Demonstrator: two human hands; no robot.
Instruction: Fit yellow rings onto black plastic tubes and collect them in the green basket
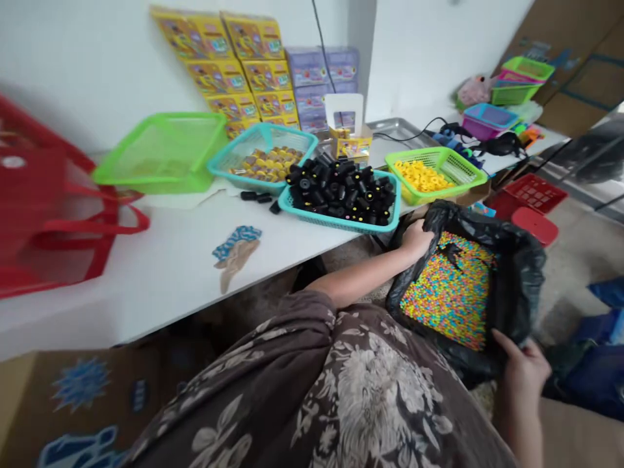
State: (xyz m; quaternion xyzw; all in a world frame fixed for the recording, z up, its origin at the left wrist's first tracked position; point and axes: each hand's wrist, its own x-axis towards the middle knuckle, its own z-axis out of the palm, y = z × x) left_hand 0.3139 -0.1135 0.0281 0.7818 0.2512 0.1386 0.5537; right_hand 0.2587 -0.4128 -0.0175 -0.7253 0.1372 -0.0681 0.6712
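Observation:
A black plastic bag (522, 266) lines a box-shaped container whose walls are hidden, below table height at my right. Many small multicoloured beads or balls (448, 296) fill it, with a dark scrap (453, 253) lying on top. My left hand (418, 242) is closed on the bag's near left edge. At the lower right edge, my right hand (525, 364) grips the bag, index finger stretched toward the inside. Just left of the bag, a turquoise basket (341, 224) heaped with black caps (336, 192) sits on the table.
On the white table (170, 260) stand a green basket (160, 149), a blue basket (219, 166) of yellow-brown pieces and a green basket (453, 185) of yellow rings. Yellow boxes (263, 45) are stacked behind. A red bag (43, 214) is at left, a red stool (535, 225) at right.

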